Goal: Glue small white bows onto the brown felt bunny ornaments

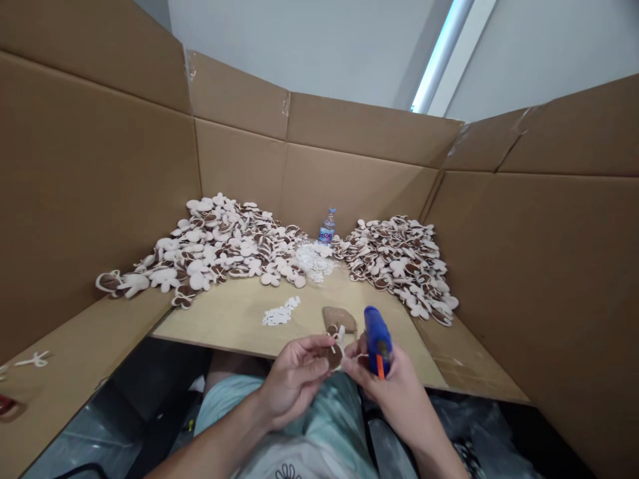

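In front of my lap, my left hand (302, 372) pinches a small brown and white felt piece (335, 357) between thumb and fingers. My right hand (382, 376) is wrapped around a blue glue gun (378, 332) with an orange part near its handle. The fingertips of that hand reach the right edge of the felt piece. Just beyond them a brown cardboard scrap (339, 319) lies on the board. Small white pieces (281, 312) are spread on the board, ahead and to the left.
Large heaps of brown and white felt shapes (229, 239) stand at back left and right (399, 259). Between them are a plastic bottle (327, 226) and a pile of small white bits (315, 261). Tall cardboard walls (364, 153) surround the wooden board (224, 319).
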{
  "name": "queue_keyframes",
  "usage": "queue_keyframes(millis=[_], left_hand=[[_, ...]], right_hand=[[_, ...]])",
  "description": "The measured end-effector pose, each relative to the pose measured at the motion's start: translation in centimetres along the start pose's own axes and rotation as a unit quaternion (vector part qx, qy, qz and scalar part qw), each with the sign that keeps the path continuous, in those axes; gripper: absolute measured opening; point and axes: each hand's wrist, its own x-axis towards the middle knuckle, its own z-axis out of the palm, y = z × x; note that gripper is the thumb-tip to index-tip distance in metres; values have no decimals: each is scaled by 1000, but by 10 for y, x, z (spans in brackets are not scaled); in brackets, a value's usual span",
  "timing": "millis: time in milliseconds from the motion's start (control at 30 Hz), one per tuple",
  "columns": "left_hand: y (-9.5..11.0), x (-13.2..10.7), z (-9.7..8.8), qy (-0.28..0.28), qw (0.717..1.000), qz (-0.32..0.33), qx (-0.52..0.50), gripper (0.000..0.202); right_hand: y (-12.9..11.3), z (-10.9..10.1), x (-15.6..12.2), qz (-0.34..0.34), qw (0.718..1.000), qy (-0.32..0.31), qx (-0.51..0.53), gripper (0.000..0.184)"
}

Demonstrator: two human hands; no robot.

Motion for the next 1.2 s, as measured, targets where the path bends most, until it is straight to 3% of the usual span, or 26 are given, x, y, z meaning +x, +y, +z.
queue_keyframes(millis=[167,300,433,667,1200], left_hand=[[23,-3,4,21,996,53,74,28],[40,-6,5,34,988,73,129,26],[47,-8,7,33,985,74,153,27],[49,-10,11,18,985,77,155,27],[51,-10,9,28,984,75,158,27]], right_hand=[[-7,-15,-1,-45,990,66,-117,45],[-3,-24,-2,-92,968,81,-218,32],[2,-25,-3,-138,943,114,-282,31],[2,-25,-3,-187,914,161,-323,26],[7,-28,-2,-211,896,186,-343,28]])
